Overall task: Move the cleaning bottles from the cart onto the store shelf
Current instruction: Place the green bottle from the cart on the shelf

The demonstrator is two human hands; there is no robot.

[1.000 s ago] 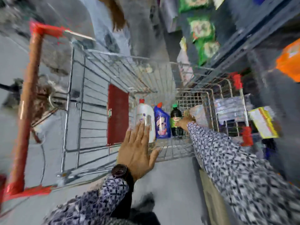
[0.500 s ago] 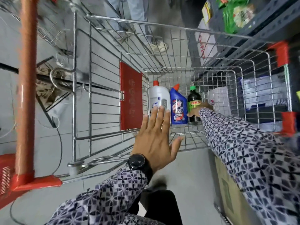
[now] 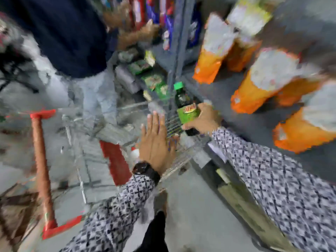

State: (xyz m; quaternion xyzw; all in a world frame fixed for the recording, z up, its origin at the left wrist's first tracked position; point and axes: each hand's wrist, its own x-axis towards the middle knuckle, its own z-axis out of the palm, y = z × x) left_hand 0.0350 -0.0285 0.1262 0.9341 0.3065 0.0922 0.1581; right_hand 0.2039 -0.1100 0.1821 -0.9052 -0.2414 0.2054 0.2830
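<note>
My right hand (image 3: 204, 119) grips a dark bottle (image 3: 185, 106) with a green cap and green label, held up above the wire cart (image 3: 112, 131) and close to the grey store shelf (image 3: 223, 91). My left hand (image 3: 156, 142) hovers flat over the cart, fingers spread, holding nothing. A white bottle (image 3: 134, 153) with a red cap peeks out just left of my left wrist. The blue bottle is hidden behind my left hand. The picture is heavily blurred.
Orange and white pouches (image 3: 263, 84) stand on the shelf to the right. A person in a dark top and light trousers (image 3: 76, 51) stands beyond the cart. The cart's red handle (image 3: 41, 160) is at the left. A cardboard box (image 3: 241, 206) sits low on the right.
My right hand has lifted the green-capped bottle out of the cart toward the shelf. The view has swung up and right, bringing the shelf pouches and the standing person into sight.
</note>
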